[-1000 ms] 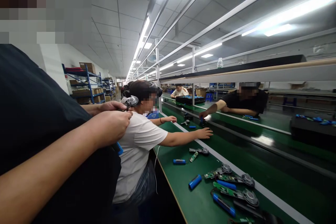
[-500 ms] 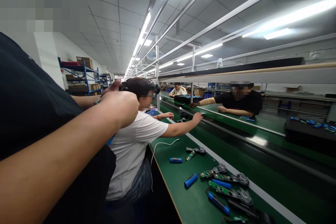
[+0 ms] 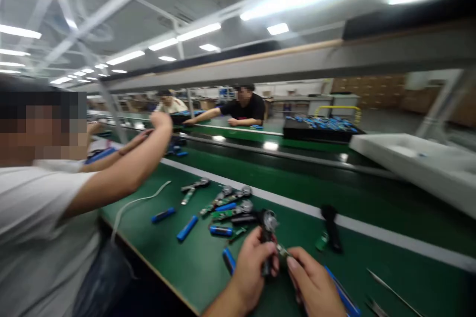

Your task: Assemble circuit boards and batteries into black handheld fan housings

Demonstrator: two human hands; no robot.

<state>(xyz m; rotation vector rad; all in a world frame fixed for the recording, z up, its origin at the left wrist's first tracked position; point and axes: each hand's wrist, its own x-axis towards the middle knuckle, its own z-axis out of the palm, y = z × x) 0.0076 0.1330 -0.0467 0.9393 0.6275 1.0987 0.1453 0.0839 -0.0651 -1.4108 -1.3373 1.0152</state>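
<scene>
My left hand (image 3: pixel 256 263) is closed around a small black handheld device (image 3: pixel 267 237) with a round, silvery metal part at its top. Just to its right, my right hand (image 3: pixel 314 280) pinches a small circuit board (image 3: pixel 283 251) close against the device. Motion blur hides whether a wire joins the two. Left of my hands lie several green circuit boards with round metal parts (image 3: pixel 226 214) and several blue cylindrical batteries (image 3: pixel 187 228). Another blue battery (image 3: pixel 342 292) lies beside my right hand. Further right is a black casing (image 3: pixel 332 228) with a small green board.
A co-worker in a white shirt (image 3: pixel 33 218) reaches over the green bench (image 3: pixel 178 272) from the left. A white cable (image 3: pixel 137 201) lies there. Tweezers (image 3: pixel 390 290) lie at lower right. A white foam tray (image 3: pixel 439 158) and a black tray of blue parts (image 3: pixel 320 131) stand beyond.
The view has swung right and down to the bench. Both my hands now show over it with the black device and the board; the co-worker's arm appears closer, at left.
</scene>
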